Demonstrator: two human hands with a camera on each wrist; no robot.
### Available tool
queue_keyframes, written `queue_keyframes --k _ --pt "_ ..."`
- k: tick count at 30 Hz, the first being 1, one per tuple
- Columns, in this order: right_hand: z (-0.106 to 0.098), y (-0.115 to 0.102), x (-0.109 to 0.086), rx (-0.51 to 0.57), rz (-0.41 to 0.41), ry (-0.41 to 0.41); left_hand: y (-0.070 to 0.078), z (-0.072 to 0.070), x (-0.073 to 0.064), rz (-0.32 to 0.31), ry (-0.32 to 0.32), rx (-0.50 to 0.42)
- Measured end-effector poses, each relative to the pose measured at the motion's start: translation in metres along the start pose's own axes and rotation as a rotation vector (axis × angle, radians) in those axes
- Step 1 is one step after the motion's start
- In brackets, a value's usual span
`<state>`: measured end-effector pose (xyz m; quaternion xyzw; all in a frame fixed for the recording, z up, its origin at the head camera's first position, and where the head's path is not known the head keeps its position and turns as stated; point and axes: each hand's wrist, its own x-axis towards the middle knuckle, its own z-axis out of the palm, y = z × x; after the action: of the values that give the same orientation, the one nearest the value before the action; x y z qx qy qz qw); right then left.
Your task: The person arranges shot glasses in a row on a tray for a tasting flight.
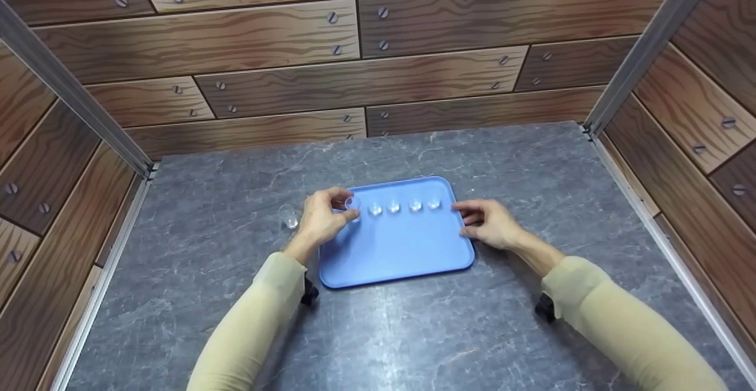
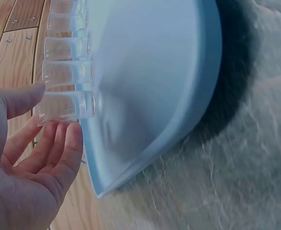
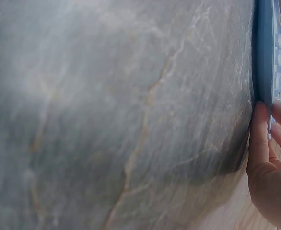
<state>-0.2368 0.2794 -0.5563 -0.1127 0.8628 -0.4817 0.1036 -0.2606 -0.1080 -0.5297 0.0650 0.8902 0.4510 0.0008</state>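
Note:
My left hand [image 1: 322, 217] pinches a small clear shot glass [image 2: 61, 106] between thumb and fingertips, with its base at the tray's surface. This glass stands at the left end of a row. Several matching glasses [image 1: 393, 205] continue the row to the right, upright on a blue tray [image 1: 396, 243]. My right hand [image 1: 493, 224] holds the tray's right rim, thumb and fingers on either side of it in the right wrist view. Another clear glass [image 1: 289, 218] is on the table, left of my left hand.
The tray lies on a grey marbled table [image 1: 236, 308]. Wood-patterned walls [image 1: 283, 36] stand at the back and both sides, with metal posts [image 1: 644, 42] at the corners.

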Motion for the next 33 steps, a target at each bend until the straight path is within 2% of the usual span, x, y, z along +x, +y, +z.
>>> queue_keyframes --k 2,6,12,13,16,18,23,26,33 --pt "0.000 0.000 0.000 0.004 0.003 0.002 -0.014 0.007 0.008 0.037 0.016 -0.004" --pt "-0.001 0.001 0.002 0.006 0.022 0.000 -0.024 0.014 0.014 0.051 0.026 -0.011" --pt "-0.002 -0.001 0.001 -0.008 0.033 0.005 -0.010 0.015 0.012 0.007 0.036 -0.008" --pt "-0.002 -0.002 0.001 -0.009 0.034 0.006 -0.004 0.014 0.009 -0.005 0.036 -0.007" --pt "-0.001 -0.002 0.000 -0.006 0.023 0.002 -0.001 0.015 0.007 -0.013 0.041 -0.004" --pt "-0.001 -0.002 0.000 -0.005 0.019 0.005 -0.019 0.021 0.015 0.016 0.058 -0.012" --pt "0.000 -0.001 0.001 -0.017 0.028 0.012 -0.052 0.033 0.033 0.033 0.059 -0.008" --pt "0.000 0.000 0.002 -0.025 0.042 0.008 -0.045 0.029 0.030 0.008 0.047 -0.009" --pt "0.000 0.000 0.003 -0.007 0.033 0.005 0.001 0.004 0.004 -0.020 0.006 -0.014"
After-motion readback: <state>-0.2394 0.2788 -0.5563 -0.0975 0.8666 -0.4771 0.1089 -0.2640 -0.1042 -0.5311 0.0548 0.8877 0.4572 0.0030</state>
